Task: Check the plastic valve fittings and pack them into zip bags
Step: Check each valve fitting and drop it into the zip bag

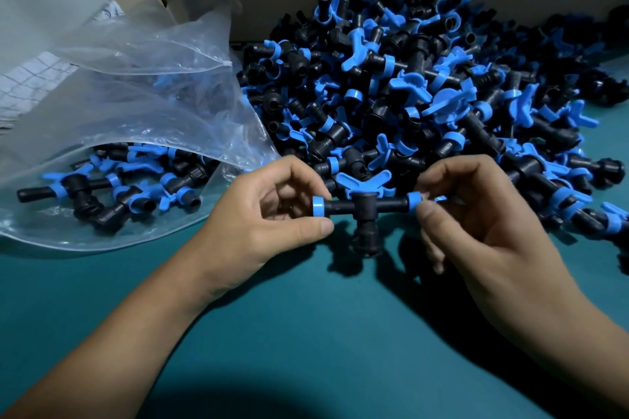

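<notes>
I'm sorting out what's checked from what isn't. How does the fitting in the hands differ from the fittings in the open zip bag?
The held fitting is lifted off the green table, pinched at each blue-ringed end by the left hand and right hand; the bagged fittings lie loose inside the zip bag. It is single; they are several, jumbled. Both are black with blue parts.

Both forearms come in bare from the lower corners and converge toward the middle. The left hand (269, 211) is turned palm inward, its fingers curled over and the thumb stretched forward beneath them, thumb tip and fingertips pinching together. The right hand (476, 214) mirrors it from the opposite side, back of the hand facing right, fingers bent at the knuckles, thumb angled in toward the left hand and closing against the index finger. The two hands sit level with each other, near but apart
</notes>
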The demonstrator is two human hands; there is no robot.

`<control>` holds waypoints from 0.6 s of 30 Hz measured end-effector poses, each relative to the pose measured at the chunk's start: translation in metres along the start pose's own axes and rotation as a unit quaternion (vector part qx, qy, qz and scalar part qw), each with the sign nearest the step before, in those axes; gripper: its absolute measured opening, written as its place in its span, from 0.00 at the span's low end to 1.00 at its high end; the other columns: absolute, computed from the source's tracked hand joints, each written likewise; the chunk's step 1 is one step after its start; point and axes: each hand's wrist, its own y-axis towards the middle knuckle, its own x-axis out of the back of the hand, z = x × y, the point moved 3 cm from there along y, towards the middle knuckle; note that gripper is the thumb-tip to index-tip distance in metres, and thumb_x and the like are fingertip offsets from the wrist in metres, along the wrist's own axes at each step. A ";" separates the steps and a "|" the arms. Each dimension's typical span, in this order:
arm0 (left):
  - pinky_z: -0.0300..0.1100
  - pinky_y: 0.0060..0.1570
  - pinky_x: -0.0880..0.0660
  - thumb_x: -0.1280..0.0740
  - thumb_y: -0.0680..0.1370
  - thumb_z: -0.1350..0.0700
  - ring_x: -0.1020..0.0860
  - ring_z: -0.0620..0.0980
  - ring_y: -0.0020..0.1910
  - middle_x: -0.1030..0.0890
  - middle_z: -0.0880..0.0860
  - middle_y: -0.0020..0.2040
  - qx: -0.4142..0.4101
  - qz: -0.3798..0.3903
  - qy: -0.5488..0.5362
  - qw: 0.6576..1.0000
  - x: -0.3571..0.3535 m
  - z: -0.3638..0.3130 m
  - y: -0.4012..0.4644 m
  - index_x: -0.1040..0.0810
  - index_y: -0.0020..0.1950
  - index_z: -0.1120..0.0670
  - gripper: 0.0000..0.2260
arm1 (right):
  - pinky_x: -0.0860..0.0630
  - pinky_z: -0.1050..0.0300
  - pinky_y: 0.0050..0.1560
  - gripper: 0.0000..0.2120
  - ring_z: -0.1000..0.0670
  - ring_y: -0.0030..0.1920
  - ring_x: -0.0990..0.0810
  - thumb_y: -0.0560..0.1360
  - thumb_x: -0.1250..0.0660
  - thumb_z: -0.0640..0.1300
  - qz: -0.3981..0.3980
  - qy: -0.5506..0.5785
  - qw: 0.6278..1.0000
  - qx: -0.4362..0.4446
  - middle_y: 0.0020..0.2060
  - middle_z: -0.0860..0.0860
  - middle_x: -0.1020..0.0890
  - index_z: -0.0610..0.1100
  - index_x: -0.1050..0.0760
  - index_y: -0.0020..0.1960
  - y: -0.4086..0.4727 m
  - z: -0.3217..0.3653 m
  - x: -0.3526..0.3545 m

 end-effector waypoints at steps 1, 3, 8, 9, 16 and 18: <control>0.36 0.38 0.27 0.22 0.72 0.58 0.23 0.47 0.36 0.19 0.52 0.38 0.007 0.017 0.002 1.000 -0.001 0.000 0.000 0.20 0.48 0.55 0.09 | 0.31 0.46 0.27 0.09 0.48 0.30 0.30 0.78 0.31 0.53 -0.003 -0.011 1.000 -0.001 0.37 0.51 0.23 0.51 0.24 0.55 0.000 0.000 0.000; 0.38 0.36 0.27 0.26 0.74 0.52 0.23 0.49 0.31 0.20 0.54 0.33 0.015 0.058 0.008 0.998 -0.005 0.001 -0.001 0.20 0.45 0.56 0.09 | 0.32 0.59 0.28 0.10 0.54 0.30 0.30 0.83 0.33 0.58 -0.014 -0.084 0.996 0.005 0.33 0.53 0.24 0.51 0.22 0.54 -0.001 -0.003 0.003; 0.38 0.27 0.33 0.34 0.78 0.44 0.32 0.49 0.20 0.28 0.60 0.23 0.043 0.081 -0.013 0.996 -0.007 0.005 0.001 0.21 0.35 0.54 0.18 | 0.32 0.57 0.27 0.13 0.52 0.26 0.29 0.82 0.36 0.54 -0.084 -0.164 0.983 -0.024 0.26 0.52 0.26 0.48 0.24 0.44 0.000 -0.006 0.010; 0.37 0.26 0.34 0.35 0.78 0.43 0.33 0.48 0.19 0.28 0.59 0.22 0.045 0.069 -0.015 0.996 -0.005 0.005 0.001 0.21 0.34 0.54 0.19 | 0.33 0.54 0.25 0.14 0.50 0.25 0.29 0.82 0.36 0.53 -0.096 -0.146 0.984 -0.037 0.25 0.51 0.27 0.47 0.25 0.42 0.000 -0.007 0.012; 0.37 0.24 0.39 0.33 0.74 0.46 0.45 0.49 0.19 0.33 0.50 0.20 0.080 0.025 -0.146 0.986 0.009 -0.001 -0.001 0.27 0.28 0.54 0.18 | 0.34 0.56 0.25 0.19 0.51 0.25 0.30 0.82 0.33 0.60 -0.046 -0.137 0.989 -0.025 0.26 0.48 0.28 0.43 0.23 0.45 -0.001 0.000 0.007; 0.36 0.26 0.39 0.33 0.73 0.46 0.43 0.47 0.20 0.32 0.48 0.21 0.074 0.020 -0.110 0.991 0.023 -0.004 -0.005 0.27 0.28 0.53 0.17 | 0.34 0.53 0.24 0.21 0.51 0.26 0.30 0.82 0.32 0.62 -0.033 -0.150 0.988 -0.022 0.26 0.49 0.28 0.44 0.22 0.47 -0.002 0.002 0.007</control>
